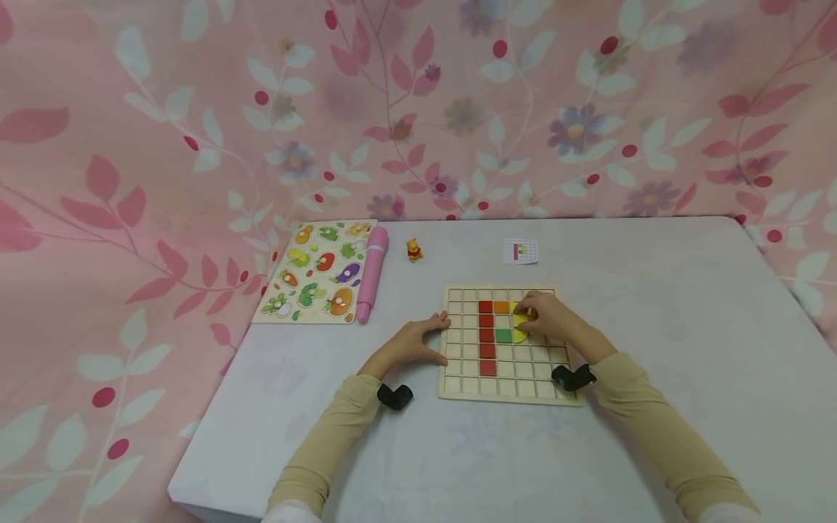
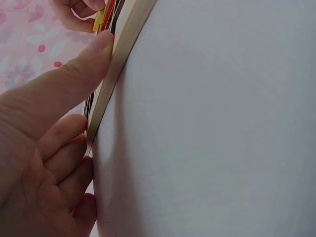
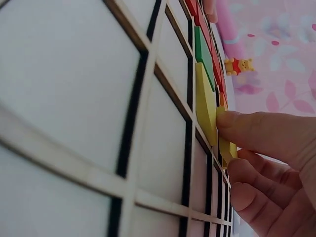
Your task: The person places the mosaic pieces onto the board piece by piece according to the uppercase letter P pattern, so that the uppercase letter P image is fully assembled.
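A pale wooden grid board (image 1: pixel 461 385) lies on the table. My left hand (image 1: pixel 410 341) rests against its left edge, thumb and fingers spread apart. On the board, a column of several red squares (image 1: pixel 487 335) runs downward. An orange square (image 1: pixel 501 307) lies right of the top red one, and a green square (image 1: pixel 503 335) lies lower down. Next to the green square sits a yellow piece (image 3: pixel 205 101) with a curved edge. Just above it, my right hand (image 1: pixel 548 317) pinches another yellow piece (image 3: pixel 225 145) between thumb and fingers, close over the board.
Behind the board lies a small printed card (image 1: pixel 520 251) with a coloured grid pattern. A little yellow bear figure (image 1: pixel 414 250) stands at the back. Left of it are a pink rolling-pin-shaped stick (image 1: pixel 373 276) and a vegetable picture board (image 1: pixel 307 290).
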`<state>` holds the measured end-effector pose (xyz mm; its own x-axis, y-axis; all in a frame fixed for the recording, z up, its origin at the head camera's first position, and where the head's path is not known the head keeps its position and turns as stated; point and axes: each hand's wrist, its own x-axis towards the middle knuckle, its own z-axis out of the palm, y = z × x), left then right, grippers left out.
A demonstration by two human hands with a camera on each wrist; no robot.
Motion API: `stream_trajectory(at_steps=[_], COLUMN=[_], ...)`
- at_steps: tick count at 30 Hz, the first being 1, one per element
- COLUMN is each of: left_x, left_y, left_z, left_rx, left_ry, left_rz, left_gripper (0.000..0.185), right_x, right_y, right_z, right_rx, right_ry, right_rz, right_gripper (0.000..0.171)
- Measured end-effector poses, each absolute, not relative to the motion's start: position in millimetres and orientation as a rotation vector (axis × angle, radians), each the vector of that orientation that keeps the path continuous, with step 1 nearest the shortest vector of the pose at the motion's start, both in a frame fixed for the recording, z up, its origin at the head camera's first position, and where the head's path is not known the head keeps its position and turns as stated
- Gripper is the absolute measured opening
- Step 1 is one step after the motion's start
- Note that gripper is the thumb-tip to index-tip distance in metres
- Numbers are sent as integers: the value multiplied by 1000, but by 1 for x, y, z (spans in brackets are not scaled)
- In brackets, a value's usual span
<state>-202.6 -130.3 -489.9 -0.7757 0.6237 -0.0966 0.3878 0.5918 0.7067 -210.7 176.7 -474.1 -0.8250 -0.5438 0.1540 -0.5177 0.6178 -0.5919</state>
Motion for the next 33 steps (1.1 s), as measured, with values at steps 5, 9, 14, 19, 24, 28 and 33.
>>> stream_trajectory(at_steps=[5,9,14,19,24,28,33], left_x=[-203,-203,-205,-206,-206,-205,-204], left_y=[-129,-129,-130,-131,-132,-133,-133], left_z=[-490,-490,-489,-491,-493,-493,-491], left_rx=[825,820,824,813,824,825,814], left_ry=[2479,2479,2489,2493,2493,2490,2489], left_rz=[993,984,975,963,975,985,986], left_gripper=[82,82,82,83,82,82,82], right_x=[-209,-210,-210,-211,-211,-208,-206], right_y=[179,182,183,182,180,179,178], right_z=[-476,-478,-477,-479,-481,-480,-481], right_rx=[-907,-892,-871,-866,-836,-816,-885], right_ry=[2791,2783,2747,2715,2720,2709,2706], right_rz=[-994,-1025,-1080,-1061,-1036,-1036,-1034], right_gripper=[21,20,20,23,22,20,22])
